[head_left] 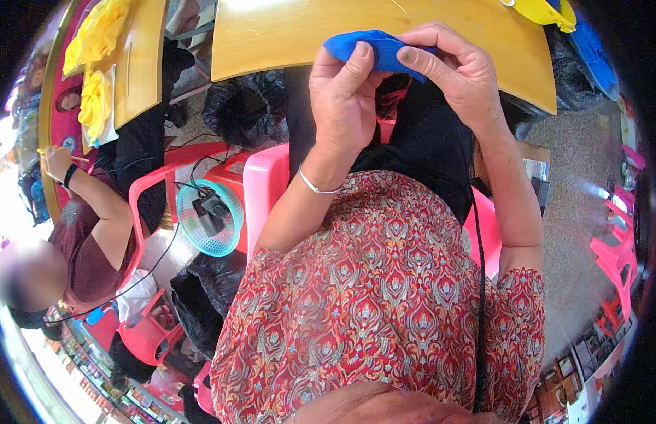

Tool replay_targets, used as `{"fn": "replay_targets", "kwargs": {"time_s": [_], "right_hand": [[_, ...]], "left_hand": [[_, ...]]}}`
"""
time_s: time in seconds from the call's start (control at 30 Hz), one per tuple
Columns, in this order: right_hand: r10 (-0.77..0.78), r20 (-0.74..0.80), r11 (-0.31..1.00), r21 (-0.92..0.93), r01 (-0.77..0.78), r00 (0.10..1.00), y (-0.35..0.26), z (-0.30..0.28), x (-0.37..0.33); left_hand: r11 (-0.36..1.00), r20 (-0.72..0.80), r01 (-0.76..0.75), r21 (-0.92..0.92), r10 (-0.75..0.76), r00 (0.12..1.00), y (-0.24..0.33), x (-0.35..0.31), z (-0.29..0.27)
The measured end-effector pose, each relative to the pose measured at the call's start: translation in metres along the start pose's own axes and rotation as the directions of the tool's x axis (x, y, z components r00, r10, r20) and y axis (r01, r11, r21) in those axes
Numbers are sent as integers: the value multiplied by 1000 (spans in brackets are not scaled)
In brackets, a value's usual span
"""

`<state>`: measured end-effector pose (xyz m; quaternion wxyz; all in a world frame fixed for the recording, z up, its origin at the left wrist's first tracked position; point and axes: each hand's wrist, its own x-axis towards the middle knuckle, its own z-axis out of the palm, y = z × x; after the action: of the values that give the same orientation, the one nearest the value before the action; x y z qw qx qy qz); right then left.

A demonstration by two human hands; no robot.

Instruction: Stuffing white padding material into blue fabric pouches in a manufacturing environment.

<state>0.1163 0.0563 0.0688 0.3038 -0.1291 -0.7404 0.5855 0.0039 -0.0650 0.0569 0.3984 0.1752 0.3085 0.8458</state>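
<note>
A small piece of blue fabric (374,46) is stretched between my two hands, just above the near edge of the yellow table. My left hand (346,88) pinches its left end with the thumb on top. The right end is gripped by my right hand (459,74), its thumb pressed on the cloth and its fingers curled behind. Whether the cloth is folded around anything cannot be seen. A thin white bracelet (315,185) circles my left wrist.
The wooden table (285,35) spans the front. Yellow cloth (529,10) and blue cloth (589,56) lie at far right. A co-worker (95,226) sits left, by another table with yellow fabric pieces (96,102). A turquoise basket (236,219) holding black devices stands beside my pink chair (264,180).
</note>
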Motion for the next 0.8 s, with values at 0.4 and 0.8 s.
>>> {"fn": "replay_targets", "kwargs": {"time_s": [0.4, 0.8], "right_hand": [[-165, -83, 986, -25, 164, 983, -5, 5, 1], [-370, -55, 867, -379, 323, 927, -22, 13, 0]], "left_hand": [[999, -66, -53, 10, 53, 996, -2, -1, -5], [991, -14, 13, -132, -15, 1000, -11, -5, 7]]}}
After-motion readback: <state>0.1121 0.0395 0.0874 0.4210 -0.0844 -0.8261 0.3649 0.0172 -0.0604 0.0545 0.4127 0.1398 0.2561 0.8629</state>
